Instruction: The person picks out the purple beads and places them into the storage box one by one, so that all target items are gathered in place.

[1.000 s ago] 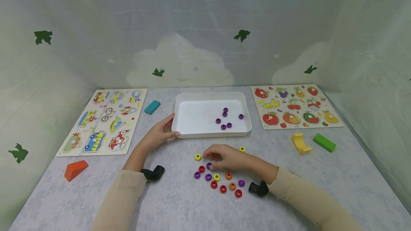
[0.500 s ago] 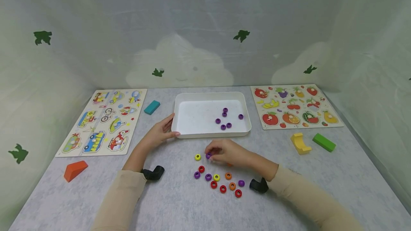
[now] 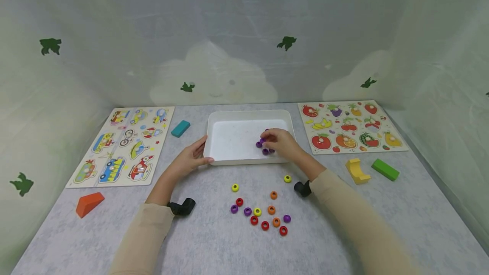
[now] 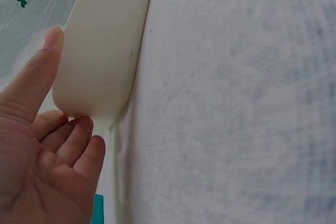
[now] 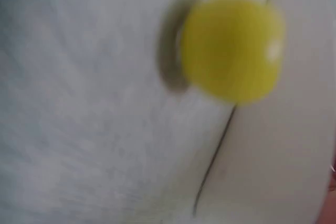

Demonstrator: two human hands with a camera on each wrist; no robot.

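Observation:
In the head view my left hand (image 3: 186,161) holds the near left corner of a white tray (image 3: 233,161), thumb on the front side and fingers on the left side. The left wrist view shows the thumb along the tray wall (image 4: 102,40) and curled fingertips touching its corner. Over the tray's right part, my right hand (image 3: 283,143) pinches a purple bead (image 3: 262,140) just above several purple beads (image 3: 265,151), some hidden under the hand. The right wrist view shows a blurred yellow bead (image 5: 231,51) before the tray's side; only a sliver of hand shows there.
Loose red (image 3: 265,225), orange, yellow and purple beads lie in front of the tray. A vehicle puzzle board (image 3: 126,143) lies left, a fruit puzzle board (image 3: 349,128) right. Teal (image 3: 181,128), orange (image 3: 89,204), yellow (image 3: 357,171) and green blocks (image 3: 385,169) sit around.
My right hand has picked a purple bead off the table and carried it forward and up to the right, over the tray. The left hand stays at the tray corner.

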